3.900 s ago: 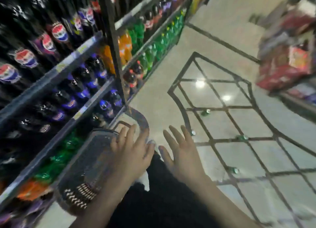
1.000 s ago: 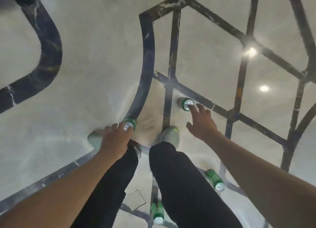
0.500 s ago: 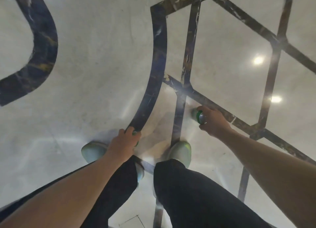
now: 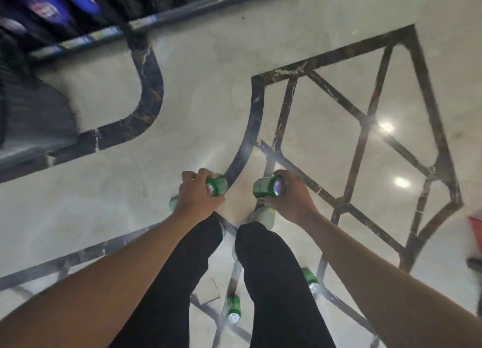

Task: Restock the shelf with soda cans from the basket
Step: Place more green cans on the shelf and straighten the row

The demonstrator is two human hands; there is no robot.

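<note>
My left hand (image 4: pixel 196 195) grips a green soda can (image 4: pixel 217 185) above the floor, in front of my legs. My right hand (image 4: pixel 292 196) grips a second green soda can (image 4: pixel 266 187), lying sideways with its end facing me. Two more green cans lie on the floor behind my feet, one can (image 4: pixel 233 310) between my legs and another can (image 4: pixel 310 279) to the right of my right leg. The grey basket (image 4: pixel 34 118) stands at the left edge. The shelf's bottom rail (image 4: pixel 104 35) with dark bottles runs along the top left.
The polished floor carries dark inlaid bands (image 4: pixel 154 86) and a lattice pattern (image 4: pixel 365 118) with ceiling-light reflections. A red object (image 4: pixel 476 225) shows at the right edge. My black trouser legs (image 4: pixel 271 282) and pale shoes fill the lower middle.
Both hands have lifted their green cans off the floor. The view has swung up, so the shelf rail and the basket now show at the top left.
</note>
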